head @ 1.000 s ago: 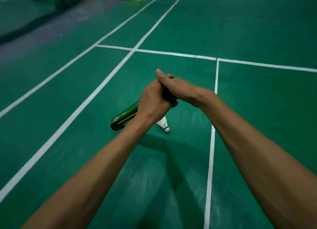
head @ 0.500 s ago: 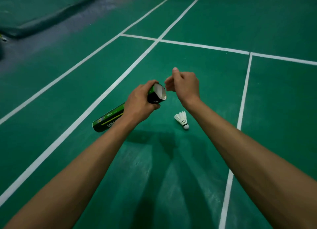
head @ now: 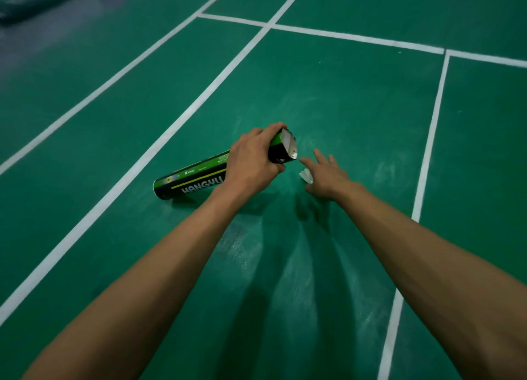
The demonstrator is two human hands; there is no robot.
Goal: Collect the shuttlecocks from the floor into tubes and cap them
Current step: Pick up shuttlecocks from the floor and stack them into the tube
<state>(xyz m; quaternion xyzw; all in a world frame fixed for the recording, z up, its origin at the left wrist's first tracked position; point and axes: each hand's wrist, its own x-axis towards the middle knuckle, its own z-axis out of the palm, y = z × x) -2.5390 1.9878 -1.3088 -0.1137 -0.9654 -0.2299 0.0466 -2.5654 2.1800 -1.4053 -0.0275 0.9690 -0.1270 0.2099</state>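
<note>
Hidden: only a sliver of the white shuttlecock (head: 306, 176) on show just right of the tube (head: 196, 177), the rest tucked under the right hand (head: 328, 178); contact between fingers and feathers impossible to tell.
Cut off: tube's white lettering readable only as "HANGYU" before vanishing behind the left wrist; tube's middle covered by the left hand (head: 251, 163).
Hard to make out: small print on the tube's green band too fine to read; whether the capped far end touches the floor (head: 342, 100) unclear.
Left hand: wrapped round the tube just behind its open mouth, thumb underneath, fingers over the top.
Right hand: wide, fingers straight and spread, palm down, holding nothing, fingertips just short of the tube's mouth.
Edges: one broad white line (head: 137, 168) running diagonally to the left of the tube, a thinner white line (head: 427, 151) well to its right, past the shuttlecock; bare green court between the two and beyond the tube's mouth.
Container: tube tilted, uncapped mouth turned towards the shuttlecock, pale lining visible at the rim, contents not discernible.
</note>
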